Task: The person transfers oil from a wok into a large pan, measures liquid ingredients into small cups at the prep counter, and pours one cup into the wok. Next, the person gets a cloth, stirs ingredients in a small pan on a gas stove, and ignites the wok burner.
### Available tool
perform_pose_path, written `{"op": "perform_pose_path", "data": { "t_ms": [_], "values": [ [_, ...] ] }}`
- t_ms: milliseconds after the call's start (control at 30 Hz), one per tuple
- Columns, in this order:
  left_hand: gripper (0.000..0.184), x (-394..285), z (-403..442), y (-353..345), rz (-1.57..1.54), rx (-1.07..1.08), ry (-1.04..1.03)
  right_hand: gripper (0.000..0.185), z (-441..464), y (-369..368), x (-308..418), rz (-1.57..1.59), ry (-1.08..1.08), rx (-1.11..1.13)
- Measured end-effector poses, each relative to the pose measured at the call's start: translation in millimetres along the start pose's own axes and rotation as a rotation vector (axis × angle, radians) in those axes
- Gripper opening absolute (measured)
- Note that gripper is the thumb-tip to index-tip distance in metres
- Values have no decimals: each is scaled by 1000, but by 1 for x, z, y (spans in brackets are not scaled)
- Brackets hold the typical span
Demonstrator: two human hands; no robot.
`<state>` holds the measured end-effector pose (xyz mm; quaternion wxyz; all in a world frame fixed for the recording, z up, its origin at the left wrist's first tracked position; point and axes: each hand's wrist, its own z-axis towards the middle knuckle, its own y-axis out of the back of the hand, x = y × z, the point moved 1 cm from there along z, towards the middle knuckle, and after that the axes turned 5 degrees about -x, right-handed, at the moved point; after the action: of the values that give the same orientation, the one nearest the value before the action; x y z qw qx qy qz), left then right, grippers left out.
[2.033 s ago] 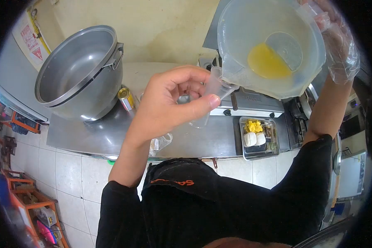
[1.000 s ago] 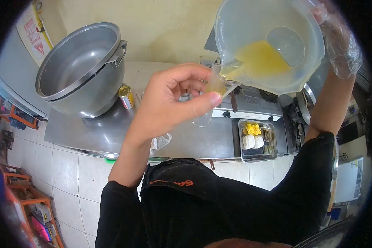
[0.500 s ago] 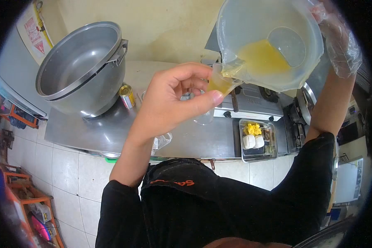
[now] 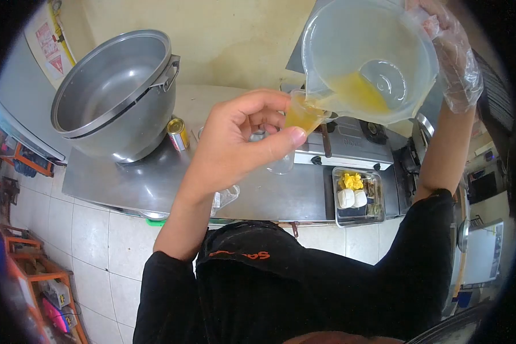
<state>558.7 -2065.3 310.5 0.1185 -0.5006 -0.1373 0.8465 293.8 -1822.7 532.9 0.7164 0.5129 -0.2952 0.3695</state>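
Between thumb and fingers, my left hand [image 4: 229, 137] pinches a small clear plastic cup [image 4: 305, 116], which is tilted and holds yellow liquid. My right hand [image 4: 454, 54], in a clear plastic glove, grips a translucent plastic jug [image 4: 350, 40] at its far right side; the handle is hidden. The jug is tipped to the left, with its spout at the cup's mouth. A pool of yellow liquid [image 4: 361, 94] lies inside it, running toward the spout. Below the cup, another clear plastic cup [image 4: 284, 164] is partly hidden by my left hand.
A large metal pot [image 4: 120, 86] stands at the left of the steel counter [image 4: 149, 186], beside a yellow can [image 4: 178, 135]. A gas stove [image 4: 350, 143] is behind the cups. In front sits a clear tray [image 4: 358, 219] with yellow and white pieces. A plastic bag [image 4: 226, 196] lies near the edge.
My right hand and the jug have shifted slightly left and up. Less yellow liquid shows in the jug, and the cup in my left hand looks fuller.
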Motion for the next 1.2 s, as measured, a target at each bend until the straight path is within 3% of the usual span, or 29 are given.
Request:
{"op": "perform_pose_path", "data": {
  "t_ms": [33,100,133,333,433,467,533,567,667,733,800,867,1067,1200],
  "values": [
    [32,1,0,0,-14,-11,14,39,-4,1,-6,83,-50,24],
    [32,3,0,0,-25,-18,28,45,-14,-77,22,-710,-96,-658],
    [32,4,1,-1,-9,-25,10,45,-14,-86,21,-710,-95,-662],
    [33,21,3,9,109,-53,-27,37,-32,-117,-37,-300,-213,-915],
    [34,36,4,15,137,-70,-44,30,-44,-135,-63,-55,-280,-788],
    [34,41,4,18,154,-78,-72,24,-43,-145,-74,59,-236,-852],
    [34,54,3,26,196,-81,-102,24,-42,-180,-83,175,-231,-1210],
    [35,61,2,30,229,-87,-130,24,-63,-175,-105,99,-196,-1104],
    [36,80,-3,40,290,-167,-139,24,-89,-204,-140,312,-266,-1148],
    [37,94,-7,51,352,-199,-134,23,-134,-209,-210,439,-224,-952],
    [37,106,-12,59,407,-224,-122,17,-155,-242,-245,151,-339,-940],
    [36,116,-17,60,429,-311,-72,9,-168,-291,-287,336,-445,-1081],
    [35,151,-20,49,378,-383,-6,9,-196,-414,-413,293,-503,-1340],
    [35,156,-5,37,367,-331,-30,12,-201,-444,-444,173,-618,-1386]
  ]
}}
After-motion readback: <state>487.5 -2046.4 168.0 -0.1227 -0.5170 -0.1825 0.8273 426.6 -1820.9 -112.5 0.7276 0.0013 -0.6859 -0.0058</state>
